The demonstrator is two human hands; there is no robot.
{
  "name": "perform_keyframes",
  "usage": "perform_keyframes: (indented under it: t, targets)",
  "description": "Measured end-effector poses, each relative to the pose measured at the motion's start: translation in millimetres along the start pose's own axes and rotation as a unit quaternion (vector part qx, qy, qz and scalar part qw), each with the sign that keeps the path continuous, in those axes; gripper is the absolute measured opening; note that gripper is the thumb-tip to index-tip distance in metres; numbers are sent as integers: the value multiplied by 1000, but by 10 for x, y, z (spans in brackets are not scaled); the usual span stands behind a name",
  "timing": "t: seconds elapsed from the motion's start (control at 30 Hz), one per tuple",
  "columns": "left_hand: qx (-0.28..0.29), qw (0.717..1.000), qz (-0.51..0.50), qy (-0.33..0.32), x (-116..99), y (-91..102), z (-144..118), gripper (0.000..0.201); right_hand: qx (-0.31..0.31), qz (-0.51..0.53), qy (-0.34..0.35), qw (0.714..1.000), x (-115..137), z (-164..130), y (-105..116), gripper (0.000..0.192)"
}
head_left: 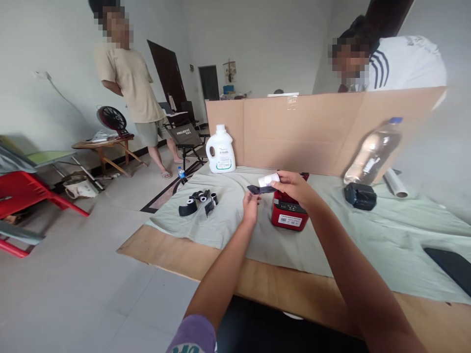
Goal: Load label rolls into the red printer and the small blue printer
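1. Black wrappers and small rolls (198, 201) lie at the left on the grey cloth (228, 220) over the bench (287, 284).
2. My left hand (251, 205) pinches a thin black wrapper (259, 189); I judge it light and floppy, best held by an edge.
3. My right hand (292, 185) pinches a small white paper roll (269, 179) above the red printer (289, 212); it looks light and crushable, so grip its sides.

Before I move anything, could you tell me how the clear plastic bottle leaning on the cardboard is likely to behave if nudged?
The clear plastic bottle stands tilted against the cardboard screen, so a nudge would probably make it slide down. Being round, it may then roll across the pale cloth, perhaps toward the black device beside it. It looks mostly full, so likely fairly heavy.
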State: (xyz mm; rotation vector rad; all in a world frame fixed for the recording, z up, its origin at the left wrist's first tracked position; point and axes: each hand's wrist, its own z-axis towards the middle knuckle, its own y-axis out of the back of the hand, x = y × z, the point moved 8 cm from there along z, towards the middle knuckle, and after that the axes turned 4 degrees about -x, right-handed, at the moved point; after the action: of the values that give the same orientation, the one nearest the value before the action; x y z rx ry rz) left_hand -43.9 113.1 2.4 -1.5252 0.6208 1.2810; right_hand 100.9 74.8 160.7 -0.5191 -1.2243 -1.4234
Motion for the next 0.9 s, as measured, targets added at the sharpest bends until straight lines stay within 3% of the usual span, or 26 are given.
perform_keyframes:
  t: [0.1,0.17,0.2,0.27,0.37,0.43,0.5,0.57,0.67,0.77,0.9]
  targets:
    - [-123,990,14,-68,-235,276,-30,28,-36,-41,-16,998,-34,-137,290,24]
    - [-157,973,30,-163,-479,323,-169,28,-55,-133,-4,990,-40,-179,383,21]
    - [-134,969,41,-204,-583,259,-251,29,-51,-195,12,979,-32,-190,381,21]
    - [-31,970,63,-233,-682,9,-400,34,-22,-311,55,948,-10,-205,280,20]
    - [99,975,73,-187,-635,-328,-568,37,34,-407,113,906,0,-243,21,17]
    - [140,978,57,-145,-578,-431,-609,36,48,-425,129,895,13,-268,-98,16]
    - [162,982,14,-96,-530,-457,-599,35,55,-407,128,902,40,-285,-126,15]
    - [181,982,-44,-36,-490,-455,-574,36,68,-340,122,930,86,-302,-58,17]
    - [214,967,-126,52,-465,-472,-583,44,55,-221,116,967,183,-325,236,27]
    - [261,946,-160,103,-498,-519,-667,62,29,-194,134,971,261,-359,530,34]
    - [326,921,-169,130,-543,-565,-796,77,125,-207,150,959,225,-409,450,37]
